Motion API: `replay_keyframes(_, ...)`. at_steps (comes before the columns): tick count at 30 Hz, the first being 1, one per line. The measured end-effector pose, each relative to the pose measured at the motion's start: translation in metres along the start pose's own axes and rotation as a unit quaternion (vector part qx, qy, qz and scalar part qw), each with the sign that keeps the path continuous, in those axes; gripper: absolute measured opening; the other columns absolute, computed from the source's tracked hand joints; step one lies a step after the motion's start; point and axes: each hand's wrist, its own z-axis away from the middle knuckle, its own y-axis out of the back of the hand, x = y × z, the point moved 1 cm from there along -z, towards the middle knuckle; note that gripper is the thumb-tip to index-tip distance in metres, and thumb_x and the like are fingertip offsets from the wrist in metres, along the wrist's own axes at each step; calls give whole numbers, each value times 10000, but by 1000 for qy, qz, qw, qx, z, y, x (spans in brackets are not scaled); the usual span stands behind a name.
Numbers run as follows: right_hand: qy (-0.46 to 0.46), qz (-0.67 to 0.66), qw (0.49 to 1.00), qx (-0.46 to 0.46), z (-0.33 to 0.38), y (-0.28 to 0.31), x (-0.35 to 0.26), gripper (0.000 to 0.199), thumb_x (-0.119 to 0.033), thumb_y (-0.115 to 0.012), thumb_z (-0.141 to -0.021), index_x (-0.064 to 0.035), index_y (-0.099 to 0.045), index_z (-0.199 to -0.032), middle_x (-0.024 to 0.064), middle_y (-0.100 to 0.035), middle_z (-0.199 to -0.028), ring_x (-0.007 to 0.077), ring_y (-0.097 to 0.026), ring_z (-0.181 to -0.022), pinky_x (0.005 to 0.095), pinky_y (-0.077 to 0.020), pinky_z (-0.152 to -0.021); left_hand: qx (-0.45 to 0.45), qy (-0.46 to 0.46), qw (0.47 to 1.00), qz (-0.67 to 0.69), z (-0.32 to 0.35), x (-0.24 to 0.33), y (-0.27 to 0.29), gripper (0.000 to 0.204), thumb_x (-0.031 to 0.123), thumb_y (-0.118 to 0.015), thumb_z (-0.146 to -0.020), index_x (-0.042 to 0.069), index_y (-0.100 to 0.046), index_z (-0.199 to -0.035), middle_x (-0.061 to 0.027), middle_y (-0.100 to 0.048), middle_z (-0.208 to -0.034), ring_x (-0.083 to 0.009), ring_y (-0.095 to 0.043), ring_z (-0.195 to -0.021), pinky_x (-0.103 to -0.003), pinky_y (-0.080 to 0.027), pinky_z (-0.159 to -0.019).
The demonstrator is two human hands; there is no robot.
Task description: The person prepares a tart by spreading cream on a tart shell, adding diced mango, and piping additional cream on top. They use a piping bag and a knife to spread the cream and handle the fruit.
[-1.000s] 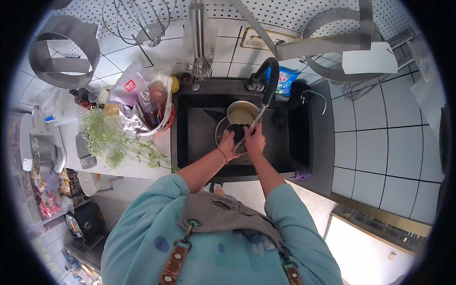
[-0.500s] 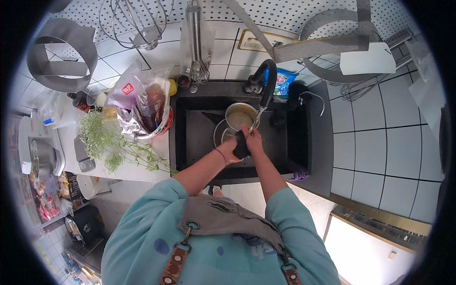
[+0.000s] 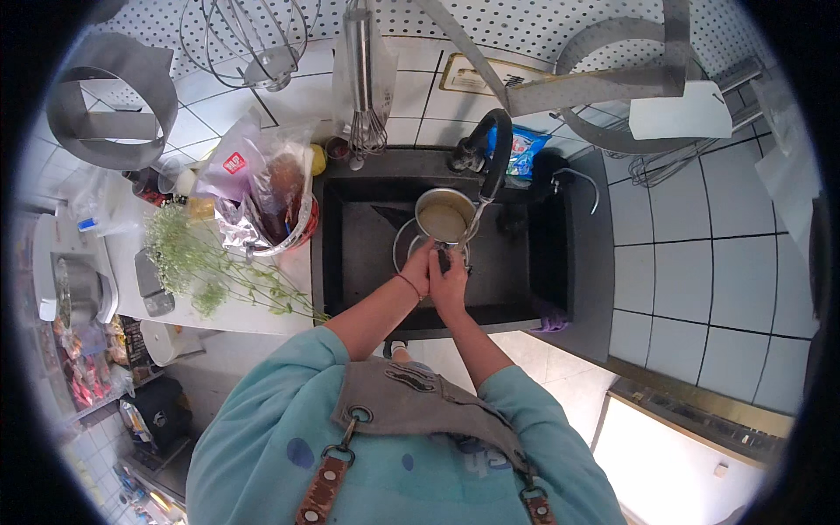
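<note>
Over the dark sink (image 3: 551,254), my two hands are together, closed around a small blackish thing (image 3: 444,260) whose kind I cannot make out. My left hand (image 3: 417,270) grips its left side; my right hand (image 3: 450,282) wraps its near and right side, and the fingers cover much of it. Just beyond them stands a round metal pot (image 3: 444,217) with cloudy, pale liquid in it. A clear or shiny round bowl (image 3: 403,247) lies partly under the pot and my hands. The black curved faucet (image 3: 499,157) arches over the sink, its spout close to the pot's right side.
Left of the sink, a white counter (image 3: 254,308) bears a basket of bagged goods (image 3: 280,197) and white-flowered stems (image 3: 197,254). A whisk (image 3: 363,131) and metal ring moulds (image 3: 114,101) hang above. Behind the faucet sits a blue packet (image 3: 525,150).
My right hand has come away from the faucet's spout, toward me and left, against my left hand. The blackish thing is now more covered by my fingers.
</note>
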Motion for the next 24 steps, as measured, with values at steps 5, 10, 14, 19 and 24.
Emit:
replay_keyframes(5,-264,-112,958,-4,-23,3,53,446,-336,-630,-991,70,-634,-1174,265,-676,-1069,420,-669,-925,472,-524,-817,121,-204,949,-210,7,-22,-31,435,410,-566,-1037,9,-703,-1135,-97,-743,-1032,-249,-689,-918,-357,-544,-822)
replay_keyframes(10,-430,-323,843,-18,-24,5,32,447,-343,-638,-973,46,-643,-1194,251,-675,-1106,371,-657,-966,452,-520,-855,177,-300,792,-502,8,-13,-9,394,390,-552,-1022,48,-717,-1125,-108,-738,-1027,-258,-702,-914,-378,-546,-775)
replay_keyframes(14,-284,-52,952,-101,-31,15,24,453,-353,-681,-947,-7,-630,-1236,227,-607,-1221,354,-583,-1118,455,-477,-953,174,-147,943,-240,7,-7,2,433,450,-517,-1042,101,-647,-1263,-93,-692,-1134,-241,-666,-994,-399,-538,-826)
replay_keyframes(19,64,281,956,-60,-25,33,5,358,-165,-734,-874,-83,-689,-1219,182,-546,-1349,401,-463,-1244,502,-398,-1047,75,-15,994,-73,36,-8,-20,502,535,-421,-1065,163,-564,-1370,-55,-645,-1250,-230,-582,-1191,-440,-501,-986)
replay_keyframes(24,119,238,955,-132,-10,40,-2,337,-162,-713,-896,-137,-723,-1232,113,-512,-1466,377,-519,-1251,480,-423,-1042,-14,15,999,-24,-1,-7,1,532,548,-367,-1079,177,-514,-1431,-77,-577,-1389,-256,-566,-1250,-490,-486,-1023)
